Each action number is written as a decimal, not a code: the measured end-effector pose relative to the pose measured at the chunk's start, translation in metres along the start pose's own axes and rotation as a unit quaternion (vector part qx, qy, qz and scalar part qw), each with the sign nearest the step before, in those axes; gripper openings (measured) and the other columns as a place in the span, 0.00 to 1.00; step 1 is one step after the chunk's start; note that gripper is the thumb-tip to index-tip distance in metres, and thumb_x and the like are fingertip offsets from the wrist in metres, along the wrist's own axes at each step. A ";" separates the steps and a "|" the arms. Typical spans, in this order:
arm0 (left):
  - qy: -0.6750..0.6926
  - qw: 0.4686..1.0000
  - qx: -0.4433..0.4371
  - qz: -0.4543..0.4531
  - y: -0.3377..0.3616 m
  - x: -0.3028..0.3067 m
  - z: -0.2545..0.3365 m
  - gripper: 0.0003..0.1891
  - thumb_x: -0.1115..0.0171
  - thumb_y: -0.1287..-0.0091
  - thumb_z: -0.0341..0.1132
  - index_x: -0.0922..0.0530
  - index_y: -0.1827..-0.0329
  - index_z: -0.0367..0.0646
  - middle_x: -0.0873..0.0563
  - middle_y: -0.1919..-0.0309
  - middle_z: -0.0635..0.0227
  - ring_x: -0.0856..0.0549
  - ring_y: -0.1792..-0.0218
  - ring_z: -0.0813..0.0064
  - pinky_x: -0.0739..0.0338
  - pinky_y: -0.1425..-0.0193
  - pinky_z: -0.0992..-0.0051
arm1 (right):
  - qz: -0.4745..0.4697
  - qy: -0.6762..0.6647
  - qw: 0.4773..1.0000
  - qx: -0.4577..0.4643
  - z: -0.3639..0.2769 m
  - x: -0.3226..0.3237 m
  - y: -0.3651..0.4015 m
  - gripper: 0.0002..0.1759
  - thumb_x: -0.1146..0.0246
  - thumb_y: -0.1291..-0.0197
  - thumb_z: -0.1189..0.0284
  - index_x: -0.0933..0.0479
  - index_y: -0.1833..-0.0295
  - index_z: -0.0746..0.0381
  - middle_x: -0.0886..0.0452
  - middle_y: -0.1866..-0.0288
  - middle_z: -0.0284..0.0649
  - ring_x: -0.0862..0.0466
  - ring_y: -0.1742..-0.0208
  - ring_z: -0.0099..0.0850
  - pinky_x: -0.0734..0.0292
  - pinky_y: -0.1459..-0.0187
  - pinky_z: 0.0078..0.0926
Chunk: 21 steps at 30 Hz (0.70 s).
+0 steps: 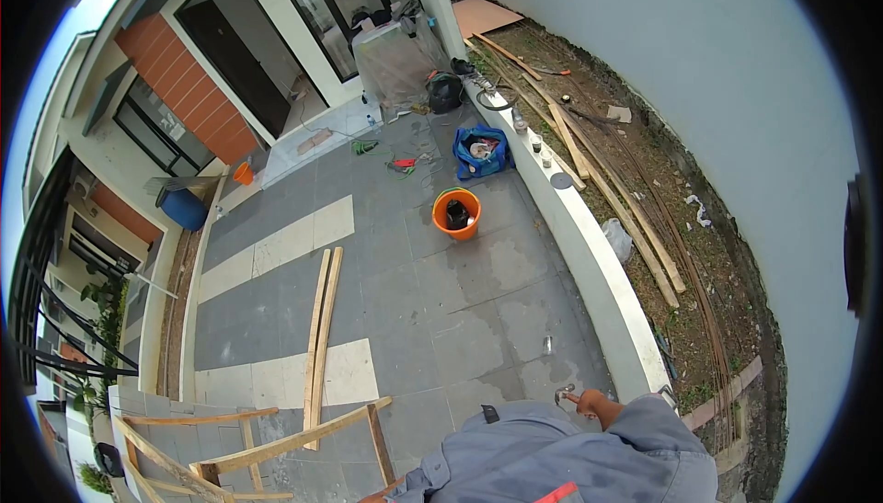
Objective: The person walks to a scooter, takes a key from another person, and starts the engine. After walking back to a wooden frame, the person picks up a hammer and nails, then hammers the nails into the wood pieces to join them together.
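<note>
My right hand (600,406) is low in the head view, just past the grey sleeve. Its fingers are closed on a small metal tool with a curved, shiny head (564,394); the handle is hidden, and I cannot make out its exact kind. My left hand does not show; the grey work shirt (552,457) fills the bottom of the view. A wooden frame (285,443) of nailed lengths stands at the lower left, close to my body. Two long wooden battens (322,337) lie side by side on the tiles, their near ends by the frame.
An orange bucket (469,229) with dark things inside stands ahead, near a blue bag (481,158). Green and red power tools (402,165) lie farther off. A low white wall (589,259) runs along the right, with planks (635,227) on soil beyond. A clear cup (549,345) is nearby.
</note>
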<state>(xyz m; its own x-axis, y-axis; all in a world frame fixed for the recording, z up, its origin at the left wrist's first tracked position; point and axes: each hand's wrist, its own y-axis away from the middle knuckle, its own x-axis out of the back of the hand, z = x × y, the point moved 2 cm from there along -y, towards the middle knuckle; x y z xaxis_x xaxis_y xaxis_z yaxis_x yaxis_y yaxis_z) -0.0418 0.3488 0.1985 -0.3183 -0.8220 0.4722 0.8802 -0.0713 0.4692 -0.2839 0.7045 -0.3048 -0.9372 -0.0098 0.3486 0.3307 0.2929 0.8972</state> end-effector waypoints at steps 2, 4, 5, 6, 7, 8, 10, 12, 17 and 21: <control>0.000 1.000 -0.003 0.002 0.000 0.000 -0.001 0.13 0.36 0.43 0.36 0.16 0.59 0.37 0.22 0.49 0.38 0.23 0.44 0.39 0.29 0.41 0.48 | 0.032 0.006 0.999 0.004 -0.019 0.011 0.001 0.28 0.42 0.40 0.72 0.22 0.33 0.43 0.14 0.69 0.42 0.15 0.74 0.31 0.14 0.65 0.33; -0.001 1.000 -0.007 0.002 -0.003 0.000 -0.002 0.13 0.36 0.43 0.35 0.16 0.59 0.37 0.21 0.51 0.38 0.22 0.46 0.39 0.28 0.43 0.48 | 0.066 0.012 0.998 0.009 -0.034 0.020 -0.005 0.23 0.41 0.41 0.71 0.16 0.40 0.51 0.13 0.69 0.42 0.14 0.74 0.32 0.14 0.65 0.33; -0.003 1.000 -0.008 0.004 -0.004 0.000 -0.002 0.12 0.36 0.43 0.35 0.16 0.60 0.37 0.21 0.52 0.37 0.22 0.47 0.39 0.28 0.44 0.49 | 0.065 0.020 0.997 0.023 -0.043 0.024 -0.013 0.19 0.41 0.42 0.71 0.15 0.47 0.55 0.13 0.69 0.43 0.13 0.73 0.33 0.14 0.65 0.33; -0.002 1.000 -0.009 0.004 -0.004 0.000 -0.002 0.12 0.36 0.44 0.35 0.16 0.60 0.36 0.21 0.53 0.37 0.22 0.48 0.39 0.27 0.45 0.49 | 0.063 0.029 0.997 0.037 -0.051 0.028 -0.020 0.16 0.41 0.44 0.70 0.13 0.53 0.59 0.12 0.69 0.43 0.12 0.72 0.34 0.14 0.65 0.34; -0.002 1.000 -0.009 0.006 -0.005 -0.001 -0.003 0.12 0.36 0.44 0.35 0.16 0.61 0.36 0.21 0.54 0.37 0.21 0.49 0.39 0.27 0.45 0.49 | 0.063 0.030 0.997 0.038 -0.065 0.035 -0.015 0.16 0.41 0.44 0.70 0.13 0.53 0.59 0.12 0.69 0.43 0.12 0.72 0.34 0.14 0.65 0.34; -0.002 1.000 -0.010 0.009 -0.006 -0.001 -0.003 0.12 0.36 0.44 0.35 0.16 0.61 0.36 0.21 0.55 0.37 0.21 0.50 0.39 0.26 0.46 0.49 | 0.052 0.017 0.998 0.034 -0.082 0.046 -0.005 0.24 0.42 0.46 0.71 0.19 0.41 0.48 0.12 0.66 0.46 0.11 0.64 0.38 0.15 0.58 0.38; -0.002 1.000 -0.009 0.013 -0.009 -0.002 -0.004 0.12 0.36 0.45 0.34 0.16 0.62 0.36 0.20 0.57 0.36 0.20 0.52 0.39 0.26 0.48 0.50 | 0.041 0.003 0.999 0.031 -0.092 0.052 -0.014 0.37 0.43 0.49 0.73 0.25 0.29 0.38 0.12 0.62 0.49 0.10 0.56 0.42 0.16 0.50 0.42; -0.001 1.000 -0.009 0.017 -0.010 -0.001 -0.002 0.11 0.37 0.45 0.34 0.17 0.63 0.35 0.20 0.60 0.36 0.19 0.54 0.38 0.25 0.50 0.50 | 0.114 -0.018 0.992 0.053 -0.094 0.051 -0.036 0.12 0.40 0.47 0.69 0.15 0.66 0.64 0.13 0.72 0.45 0.12 0.72 0.37 0.16 0.68 0.36; -0.004 0.999 0.000 0.034 -0.003 0.000 -0.001 0.10 0.37 0.46 0.33 0.17 0.66 0.35 0.19 0.65 0.35 0.17 0.58 0.38 0.23 0.54 0.51 | 0.100 -0.011 0.993 0.055 -0.088 0.049 -0.047 0.11 0.41 0.47 0.70 0.16 0.63 0.62 0.14 0.73 0.45 0.12 0.72 0.37 0.16 0.67 0.36; -0.038 0.998 0.035 0.041 0.008 -0.011 -0.038 0.09 0.38 0.46 0.33 0.18 0.72 0.34 0.19 0.71 0.36 0.17 0.65 0.35 0.23 0.60 0.51 | 0.065 0.067 0.993 0.067 -0.065 0.036 -0.046 0.34 0.41 0.44 0.70 0.25 0.30 0.36 0.12 0.67 0.43 0.12 0.70 0.35 0.14 0.63 0.34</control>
<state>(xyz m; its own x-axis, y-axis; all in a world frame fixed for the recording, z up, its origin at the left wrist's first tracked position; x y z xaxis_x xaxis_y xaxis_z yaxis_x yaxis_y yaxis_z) -0.0177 0.3364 0.1689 -0.2752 -0.7778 0.5650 0.8783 0.0356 0.4768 -0.3262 0.6287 -0.3163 -0.8616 -0.0872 0.5001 0.4218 0.4250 0.8009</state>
